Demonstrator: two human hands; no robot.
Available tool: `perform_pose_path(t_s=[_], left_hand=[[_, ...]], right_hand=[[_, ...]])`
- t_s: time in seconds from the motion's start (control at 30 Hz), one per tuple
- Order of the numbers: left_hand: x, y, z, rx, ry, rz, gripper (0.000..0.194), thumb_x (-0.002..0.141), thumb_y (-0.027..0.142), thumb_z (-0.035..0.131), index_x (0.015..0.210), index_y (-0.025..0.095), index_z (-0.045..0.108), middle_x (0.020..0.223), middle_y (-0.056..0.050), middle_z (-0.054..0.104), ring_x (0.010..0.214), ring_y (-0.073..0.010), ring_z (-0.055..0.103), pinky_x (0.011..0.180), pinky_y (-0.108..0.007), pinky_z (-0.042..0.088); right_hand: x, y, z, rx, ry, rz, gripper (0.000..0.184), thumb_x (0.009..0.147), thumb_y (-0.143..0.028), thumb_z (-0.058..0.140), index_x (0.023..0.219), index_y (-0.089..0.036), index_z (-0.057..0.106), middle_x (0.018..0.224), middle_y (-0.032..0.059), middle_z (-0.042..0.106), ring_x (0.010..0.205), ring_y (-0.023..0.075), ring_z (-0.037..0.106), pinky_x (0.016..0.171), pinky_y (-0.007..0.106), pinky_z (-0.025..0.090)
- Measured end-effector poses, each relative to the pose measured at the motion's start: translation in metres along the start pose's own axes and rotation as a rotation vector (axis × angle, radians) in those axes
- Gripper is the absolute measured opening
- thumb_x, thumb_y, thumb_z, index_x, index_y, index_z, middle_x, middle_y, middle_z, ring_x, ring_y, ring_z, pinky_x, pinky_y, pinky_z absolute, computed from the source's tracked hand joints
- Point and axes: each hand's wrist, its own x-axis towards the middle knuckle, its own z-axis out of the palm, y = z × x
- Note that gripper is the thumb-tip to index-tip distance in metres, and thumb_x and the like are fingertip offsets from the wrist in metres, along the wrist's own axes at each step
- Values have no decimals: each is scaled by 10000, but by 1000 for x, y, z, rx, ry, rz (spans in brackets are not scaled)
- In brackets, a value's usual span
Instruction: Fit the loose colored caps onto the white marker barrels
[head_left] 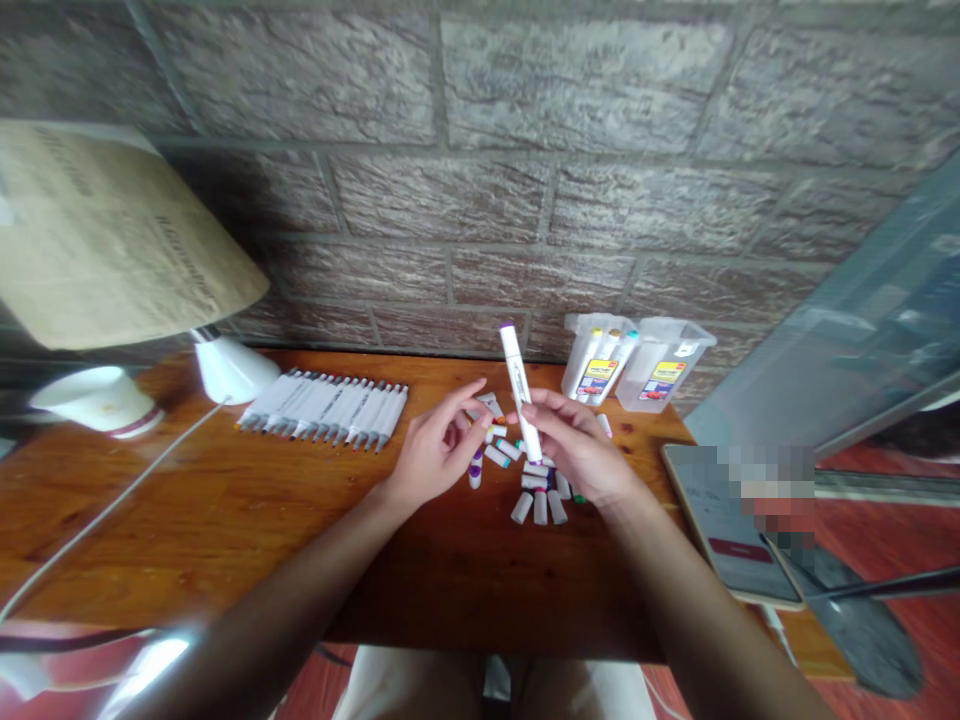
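My right hand [581, 440] pinches a white marker [519, 385] between thumb and fingers, above the table. The marker is nearly upright, tilted a little to the left, with purple at both ends. Just left of it is my left hand [439, 445], its index finger stretched out and its thumb apart, with the other fingers curled; I see nothing held in it. Beneath and between the hands lie several loose marker caps [540, 508], mostly white with coloured ends. A cap with purple bands [475, 468] is near the left thumb. Part of the cap pile is hidden by my hands.
A row of white markers [326, 408] lies at the left back. Two clear plastic cases [660, 365] stand at the right back, one with several markers [600, 365]. A lamp [232, 370] and white cup [101, 400] are left; a tablet [731, 530] is right.
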Motion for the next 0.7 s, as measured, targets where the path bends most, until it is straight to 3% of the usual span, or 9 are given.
perform_pose_path(t_s=[0.17,0.33,0.47,0.53,0.7], left_hand=[[3,-7,-3,16,34,-16,359,991,272,551,1335,173,580,950,-57,775,668,-100,667,655,-209,534],[5,-9,-6,21,45,-41,346,993,288,536,1312,168,593,944,-57,780,651,-98,659,651,-207,529],[5,-8,-6,27,36,-49,345,986,297,542,1299,163,600,925,-55,780,619,-91,647,622,-200,519],[5,-7,-5,34,32,-38,343,980,290,550,1293,161,604,914,-52,780,613,-91,645,622,-203,519],[5,-7,-5,39,33,-48,335,978,292,556,1289,178,607,885,-30,778,599,-93,647,607,-200,520]], right_hand=[[0,-13,-2,56,146,-122,281,663,-308,908,864,-200,745,776,-14,679,611,75,534,517,185,426],[5,-32,-19,80,261,-279,369,628,-271,918,891,-251,660,705,-64,627,564,65,485,472,162,381],[15,-69,-33,-12,354,-389,438,590,-314,923,930,-252,653,804,-37,718,586,62,562,487,152,416],[23,-93,-34,-49,394,-495,426,631,-419,892,946,-245,663,840,-5,742,586,69,589,499,166,437],[44,-136,-31,-205,471,-764,386,717,-468,840,1010,-250,714,909,4,729,639,86,634,502,189,442]])
